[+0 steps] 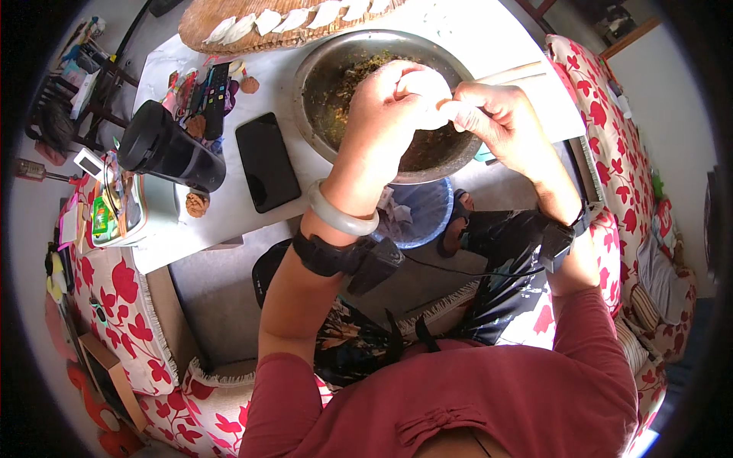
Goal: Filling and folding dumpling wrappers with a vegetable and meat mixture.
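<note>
Both my hands meet above a large metal bowl [435, 175] of dark, chopped filling [365, 70]. My left hand [382, 103] curls around a pale dumpling [426, 82], partly hidden by the fingers. At the dumpling's right edge, the thumb and fingers of my right hand [500, 118] are pinched together. Whether filling lies inside the dumpling cannot be seen. Beyond the bowl, a row of white folded dumplings [269, 21] rests on a round wooden board [200, 29]. Chopsticks [513, 74] lie across the bowl's right side.
Left of the bowl lie a black phone [267, 162], a remote control [216, 99] and several walnuts [197, 204]. A black tumbler [172, 146] stands near a box of small items [156, 206]. Below the table's edge is a blue bin [429, 225]. Flower-patterned sofa covers [603, 114] flank me.
</note>
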A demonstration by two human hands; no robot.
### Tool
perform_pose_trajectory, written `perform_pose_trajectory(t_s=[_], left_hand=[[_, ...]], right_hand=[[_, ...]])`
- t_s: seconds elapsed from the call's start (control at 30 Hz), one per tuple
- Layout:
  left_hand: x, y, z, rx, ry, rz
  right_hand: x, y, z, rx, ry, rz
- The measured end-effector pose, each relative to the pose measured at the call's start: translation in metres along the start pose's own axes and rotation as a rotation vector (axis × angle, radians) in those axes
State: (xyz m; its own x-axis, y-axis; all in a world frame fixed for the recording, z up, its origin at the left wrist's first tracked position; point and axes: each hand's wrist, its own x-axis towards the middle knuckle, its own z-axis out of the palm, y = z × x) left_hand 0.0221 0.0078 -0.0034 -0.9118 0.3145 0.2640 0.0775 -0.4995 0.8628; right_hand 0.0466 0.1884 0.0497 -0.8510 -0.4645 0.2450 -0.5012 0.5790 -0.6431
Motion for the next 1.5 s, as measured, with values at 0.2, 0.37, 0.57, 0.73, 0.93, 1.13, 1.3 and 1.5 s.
perform_pose_trajectory(t_s=[0.2, 0.37, 0.57, 0.73, 0.93, 1.13, 1.3, 1.5], left_hand=[[-0.001, -0.003, -0.002, 0.048, 0.028, -0.015], [0.001, -0.004, -0.002, -0.11, -0.018, -0.041], [0.0, -0.001, -0.002, -0.004, -0.01, -0.023], [0.0, -0.001, 0.002, -0.134, 0.002, -0.077], [-0.001, 0.001, 0.001, 0.066, 0.012, -0.016], [-0.001, -0.001, 0.0, -0.095, -0.029, -0.045], [0.0, -0.002, 0.0, -0.003, 0.032, 0.023], [0.002, -0.001, 0.002, 0.083, 0.031, 0.007]], right_hand=[[0.003, -0.007, 0.005, -0.069, 0.104, -0.042], [0.0, 0.003, 0.002, -0.027, 0.055, -0.05], [0.004, -0.009, 0.004, -0.043, 0.099, -0.026], [0.001, -0.002, 0.002, -0.078, 0.093, -0.075], [0.004, -0.004, 0.001, -0.063, 0.083, -0.002], [0.001, 0.002, -0.001, -0.07, 0.035, -0.051], [0.006, -0.003, 0.001, -0.042, 0.071, -0.076], [0.003, 0.004, -0.004, -0.049, -0.003, -0.061]])
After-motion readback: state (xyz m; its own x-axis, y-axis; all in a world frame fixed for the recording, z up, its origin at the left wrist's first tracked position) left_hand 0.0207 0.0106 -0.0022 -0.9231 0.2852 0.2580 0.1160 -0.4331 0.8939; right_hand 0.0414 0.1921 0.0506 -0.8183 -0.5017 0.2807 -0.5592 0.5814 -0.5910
